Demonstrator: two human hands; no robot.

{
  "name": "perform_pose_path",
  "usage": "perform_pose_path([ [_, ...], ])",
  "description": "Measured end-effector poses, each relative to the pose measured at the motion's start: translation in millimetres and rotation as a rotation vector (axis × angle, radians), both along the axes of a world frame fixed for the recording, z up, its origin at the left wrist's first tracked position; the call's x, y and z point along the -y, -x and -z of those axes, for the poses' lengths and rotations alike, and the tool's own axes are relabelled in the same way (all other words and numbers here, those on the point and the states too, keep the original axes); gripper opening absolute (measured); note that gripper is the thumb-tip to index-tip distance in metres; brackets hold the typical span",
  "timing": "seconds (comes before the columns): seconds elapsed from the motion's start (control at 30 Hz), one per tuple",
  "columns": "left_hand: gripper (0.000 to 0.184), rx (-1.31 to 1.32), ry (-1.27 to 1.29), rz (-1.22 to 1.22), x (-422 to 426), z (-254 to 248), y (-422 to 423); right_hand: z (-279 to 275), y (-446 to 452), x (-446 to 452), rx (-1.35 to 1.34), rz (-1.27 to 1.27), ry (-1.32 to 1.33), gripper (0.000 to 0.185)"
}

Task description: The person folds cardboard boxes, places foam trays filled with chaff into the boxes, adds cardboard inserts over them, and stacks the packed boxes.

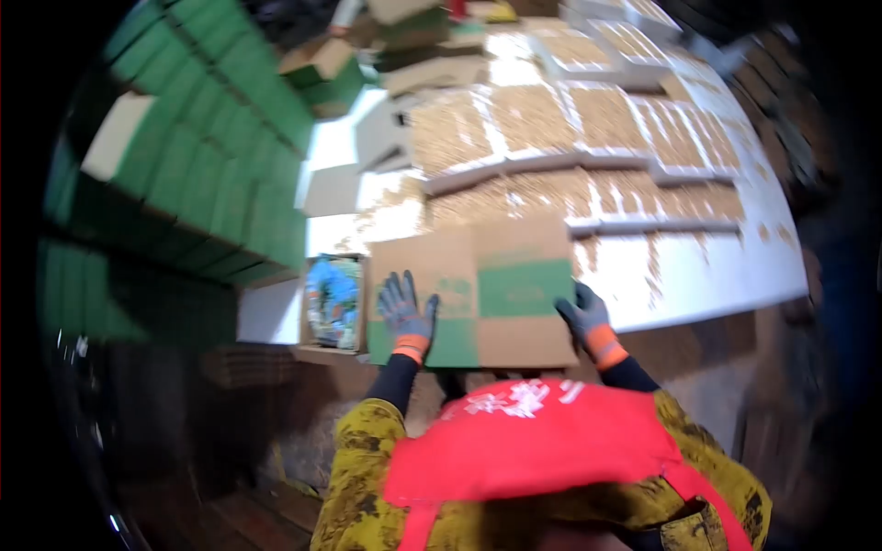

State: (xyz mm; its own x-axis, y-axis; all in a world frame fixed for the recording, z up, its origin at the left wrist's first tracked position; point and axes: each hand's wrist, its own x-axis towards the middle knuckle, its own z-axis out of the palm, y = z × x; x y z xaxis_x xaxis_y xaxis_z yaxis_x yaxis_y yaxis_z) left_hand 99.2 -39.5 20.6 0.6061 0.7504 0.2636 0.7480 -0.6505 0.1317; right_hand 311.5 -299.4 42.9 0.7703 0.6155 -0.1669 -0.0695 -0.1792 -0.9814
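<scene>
Stacked green boxes (197, 156) at upper left, small box (333, 350) of blue packets (337, 296) left of centre, left hand (406, 310) spread on brown-and-green cardboard (525, 342) at centre, right hand (586, 317) at its right edge, cannot tell whether pinching, white tabletop (735, 266) at right.

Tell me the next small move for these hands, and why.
Probably close the right hand on the edge of the cardboard and lift that side: the hand is right at that edge, the left hand is spread over the other side, and the cardboard looks folded flat.
</scene>
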Motion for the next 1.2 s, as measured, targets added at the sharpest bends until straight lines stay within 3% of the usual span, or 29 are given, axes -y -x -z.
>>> perform_pose_path([
  [0.03, 0.077, 0.101, -0.052, -0.063, 0.9, -24.8, -8.7, -19.8, -14.7, 0.9, -0.052, -0.111, 0.022, 0.042],
  [0.13, 0.073, 0.367, -0.324, -0.112, 2.9, -128.6, -23.2, -26.2, -65.7, 1.6, 0.01, -0.13, -0.222, 0.041],
  [0.2, 0.061, 0.31, -0.366, 0.111, -5.7, -183.5, -15.0, -35.4, -104.4, 0.7, 0.073, -0.236, -0.121, 0.036],
  [0.27, 0.042, 0.142, -0.072, 0.169, 0.9, -210.7, -1.0, -8.7, -137.5, 2.3, 0.296, -0.229, -0.136, 0.04],
  [0.3, 0.036, 0.043, 0.055, 0.246, 4.7, -225.6, 4.6, -8.6, -133.7, 0.9, 0.546, -0.089, -0.056, 0.045],
  [0.33, 0.03, -0.05, 0.187, 0.324, 8.6, -235.3, 10.7, -23.7, -129.1, -2.1, 0.793, 0.068, 0.021, 0.05],
  [0.37, 0.026, 0.089, 0.277, 0.456, 6.9, -222.4, 16.5, -67.3, -105.9, -11.3, 0.952, 0.163, -0.049, 0.054],
  [0.4, 0.026, -0.015, 0.28, 0.469, 13.6, -235.3, 18.9, -114.4, -71.2, -19.9, 1.1, 0.266, -0.118, 0.059],
  [0.43, 0.028, 0.023, 0.556, 0.425, 11.1, -242.1, 20.8, -141.7, -47.3, -34.9, 1.042, 0.184, -0.356, 0.064],
  [0.47, 0.03, 0.065, 0.838, 0.384, 6.9, -245.9, 21.4, -169.6, -25.0, -50.7, 1.255, 0.019, -0.499, 0.069],
  [0.5, 0.034, 0.046, 0.935, 0.435, -1.3, -244.5, 21.0, -182.8, -9.3, -65.3, 1.45, -0.122, -0.361, 0.07],
  [0.57, 0.046, 0.044, 1.136, 0.495, -27.8, -241.1, 18.9, -201.1, 31.0, -89.6, 1.484, -0.352, 0.012, 0.073],
  [0.6, 0.048, 0.006, 1.088, 0.445, -36.3, -242.1, 18.7, -207.9, 39.8, -97.0, 1.515, -0.473, 0.191, 0.073],
  [0.77, 0.045, -0.156, 1.119, 0.509, -58.4, -257.3, 14.2, -200.8, 35.8, -71.4, 1.571, -0.603, 0.111, 0.073],
  [0.83, 0.042, -0.045, 1.059, 0.567, -60.7, -251.3, 11.3, -199.7, 40.2, -55.5, 1.582, -0.616, 0.112, 0.072],
  [0.87, 0.041, 0.008, 1.029, 0.592, -59.6, -247.3, 10.8, -195.3, 44.7, -46.9, 1.554, -0.556, 0.112, 0.059],
  [0.93, 0.033, 0.102, 0.715, 0.514, -38.0, -283.3, 20.5, -197.1, 41.6, -28.8, 1.567, -0.49, 0.023, 0.042],
  [0.97, 0.033, 0.161, 0.587, 0.435, -36.0, -292.0, 28.0, -208.6, 44.0, -17.8, 1.353, -0.452, 0.044, 0.029],
  [1.03, 0.032, 0.212, 0.445, 0.27, -31.7, -313.8, 45.6, -202.7, 21.4, -1.9, 1.042, -0.446, -0.06, 0.025],
  [1.1, 0.032, 0.168, 0.332, 0.263, -34.5, -269.6, 48.5, -202.0, 10.7, 9.3, 0.738, -0.577, -0.14, 0.022],
  [1.13, 0.033, 0.155, 0.24, 0.304, -30.3, -231.1, 41.5, -208.0, 8.1, 6.7, 0.898, -0.761, -0.081, 0.028],
  [1.2, 0.034, 0.082, 0.322, 0.566, -1.7, -200.1, 16.5, -229.5, 33.7, -30.0, 0.997, -0.984, -0.06, 0.043],
])
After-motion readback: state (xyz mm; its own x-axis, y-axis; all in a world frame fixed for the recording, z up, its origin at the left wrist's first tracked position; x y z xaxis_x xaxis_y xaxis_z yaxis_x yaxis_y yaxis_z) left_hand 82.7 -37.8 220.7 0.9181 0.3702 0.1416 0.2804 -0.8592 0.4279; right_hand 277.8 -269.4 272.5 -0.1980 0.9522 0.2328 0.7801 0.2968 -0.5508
